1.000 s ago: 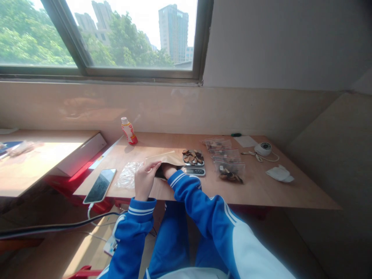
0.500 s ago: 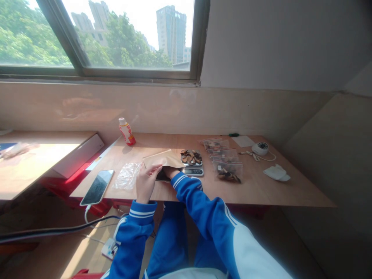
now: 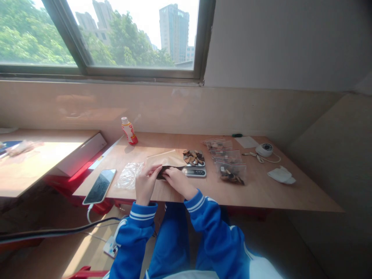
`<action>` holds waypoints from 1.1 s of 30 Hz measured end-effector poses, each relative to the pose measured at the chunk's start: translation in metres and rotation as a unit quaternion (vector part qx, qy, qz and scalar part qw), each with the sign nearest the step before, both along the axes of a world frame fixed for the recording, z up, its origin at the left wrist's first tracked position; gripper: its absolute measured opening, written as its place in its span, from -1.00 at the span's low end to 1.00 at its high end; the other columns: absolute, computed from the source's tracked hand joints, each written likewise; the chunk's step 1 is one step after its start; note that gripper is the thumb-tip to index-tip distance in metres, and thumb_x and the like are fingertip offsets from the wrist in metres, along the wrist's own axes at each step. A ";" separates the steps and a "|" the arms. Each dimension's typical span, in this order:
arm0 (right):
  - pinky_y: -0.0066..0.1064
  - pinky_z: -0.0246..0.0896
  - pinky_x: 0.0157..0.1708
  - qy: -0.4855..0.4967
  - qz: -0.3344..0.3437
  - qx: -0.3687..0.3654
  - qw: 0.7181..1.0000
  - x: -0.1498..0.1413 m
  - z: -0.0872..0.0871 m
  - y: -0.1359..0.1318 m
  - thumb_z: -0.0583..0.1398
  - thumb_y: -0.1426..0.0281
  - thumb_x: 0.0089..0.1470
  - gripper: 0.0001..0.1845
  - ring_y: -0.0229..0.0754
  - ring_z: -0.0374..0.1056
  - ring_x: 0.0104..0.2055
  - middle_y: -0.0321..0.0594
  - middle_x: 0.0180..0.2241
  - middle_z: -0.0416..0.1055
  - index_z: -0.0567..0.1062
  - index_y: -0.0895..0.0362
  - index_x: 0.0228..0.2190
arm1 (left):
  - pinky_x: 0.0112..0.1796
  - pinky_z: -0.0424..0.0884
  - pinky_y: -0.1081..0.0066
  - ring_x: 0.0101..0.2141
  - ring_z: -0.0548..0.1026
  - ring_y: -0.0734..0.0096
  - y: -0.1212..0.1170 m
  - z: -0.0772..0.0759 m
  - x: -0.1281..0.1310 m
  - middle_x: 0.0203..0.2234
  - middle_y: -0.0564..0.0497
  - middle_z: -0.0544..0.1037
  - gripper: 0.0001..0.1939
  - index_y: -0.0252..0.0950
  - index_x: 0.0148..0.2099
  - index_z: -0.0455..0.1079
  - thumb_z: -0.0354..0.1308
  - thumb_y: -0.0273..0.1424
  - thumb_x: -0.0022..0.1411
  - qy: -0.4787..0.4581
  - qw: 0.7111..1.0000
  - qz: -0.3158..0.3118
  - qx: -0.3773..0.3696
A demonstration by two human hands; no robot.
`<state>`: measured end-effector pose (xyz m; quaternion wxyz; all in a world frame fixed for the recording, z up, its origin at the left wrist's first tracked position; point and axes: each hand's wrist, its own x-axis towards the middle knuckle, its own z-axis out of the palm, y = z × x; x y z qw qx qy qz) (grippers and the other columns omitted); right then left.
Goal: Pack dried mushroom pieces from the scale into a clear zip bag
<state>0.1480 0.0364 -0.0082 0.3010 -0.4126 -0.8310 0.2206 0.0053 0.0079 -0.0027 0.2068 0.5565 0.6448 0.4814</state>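
A brown paper bag (image 3: 164,157) lies on the table in front of me, its dark mouth facing me. My left hand (image 3: 146,182) pinches the bag's left edge at the mouth. Fingers of my right hand (image 3: 178,180) are closed on the near side of the mouth; whether they also hold a piece from inside is hidden. Just right of the bag, a small digital scale (image 3: 197,172) carries a heap of dried brown slices (image 3: 193,157). A crumpled clear plastic bag (image 3: 129,175) lies beside my left hand.
Several zip bags of dark slices (image 3: 231,173) lie right of the scale. Farther right are a white dome camera (image 3: 264,150) and a crumpled tissue (image 3: 281,175). A bottle (image 3: 129,131) stands at the back left; a phone (image 3: 100,186) charges at the front left edge.
My right hand has come out of the paper bag and now grips its mouth. My left hand stays at the left edge. The view has shifted slightly.
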 end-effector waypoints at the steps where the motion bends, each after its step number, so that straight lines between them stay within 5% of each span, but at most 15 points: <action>1: -0.39 0.27 -0.10 0.044 0.008 -0.014 0.999 0.006 0.003 -0.007 0.08 0.46 0.19 -0.78 -0.20 0.40 -0.15 -0.16 -0.19 0.50 0.53 0.14 -0.26 | -0.27 0.43 0.44 -0.31 0.56 0.36 0.000 0.000 0.000 -0.31 0.09 0.63 -0.74 -0.10 -0.21 0.54 0.13 -0.15 0.13 0.001 1.000 0.002 0.001; 7: -0.36 0.34 -0.19 0.294 -0.058 -0.153 0.942 0.047 0.000 -0.021 0.09 0.27 0.17 -0.73 -0.19 0.43 -0.25 -0.19 -0.29 0.52 0.51 0.16 -0.26 | -0.25 0.41 0.44 -0.29 0.55 0.35 0.005 -0.003 -0.002 -0.31 0.07 0.62 -0.72 -0.12 -0.20 0.54 0.12 -0.13 0.14 0.020 1.000 0.006 0.001; 14: -0.22 0.36 -0.16 0.336 -0.175 -0.148 0.914 0.095 -0.043 -0.008 0.17 0.19 0.06 -0.67 -0.07 0.44 -0.18 -0.09 -0.21 0.52 0.54 0.16 -0.26 | -0.16 0.38 0.35 -0.17 0.52 0.25 0.019 -0.038 -0.018 -0.23 0.03 0.61 -0.70 -0.13 -0.17 0.52 0.07 -0.14 0.17 0.085 0.995 0.025 -0.042; 21: -0.25 0.36 -0.24 0.238 -0.231 -0.073 0.941 0.115 -0.072 0.031 0.12 0.24 0.08 -0.70 -0.10 0.43 -0.29 -0.09 -0.29 0.53 0.54 0.18 -0.30 | -0.14 0.38 0.30 -0.15 0.51 0.21 0.025 -0.068 -0.033 -0.22 0.02 0.60 -0.76 -0.11 -0.19 0.51 0.07 -0.22 0.16 0.092 0.992 0.059 -0.069; 26: -0.25 0.28 -0.16 0.029 -0.203 0.051 0.977 0.101 -0.069 0.053 0.07 0.41 0.16 -0.76 -0.08 0.35 -0.18 -0.08 -0.28 0.46 0.54 0.16 -0.28 | -0.14 0.38 0.32 -0.15 0.51 0.22 0.025 -0.072 -0.036 -0.19 0.01 0.58 -0.75 -0.14 -0.22 0.51 0.08 -0.20 0.14 0.083 0.994 0.042 -0.061; 29: -0.22 0.22 -0.15 -0.117 -0.185 0.106 0.970 0.093 -0.068 0.059 0.08 0.45 0.17 -0.77 -0.04 0.30 -0.17 -0.06 -0.27 0.43 0.55 0.12 -0.28 | -0.17 0.40 0.33 -0.17 0.52 0.23 0.024 -0.072 -0.038 -0.20 0.01 0.59 -0.74 -0.13 -0.22 0.51 0.08 -0.18 0.13 0.086 0.993 0.036 -0.072; 33: -0.23 0.15 -0.16 -0.193 -0.155 0.135 0.959 0.094 -0.071 0.062 0.10 0.44 0.17 -0.79 -0.04 0.27 -0.15 -0.07 -0.23 0.42 0.55 0.07 -0.29 | -0.22 0.41 0.34 -0.23 0.55 0.24 0.023 -0.073 -0.042 -0.27 0.04 0.61 -0.76 -0.10 -0.21 0.51 0.10 -0.19 0.13 0.081 0.991 0.042 -0.094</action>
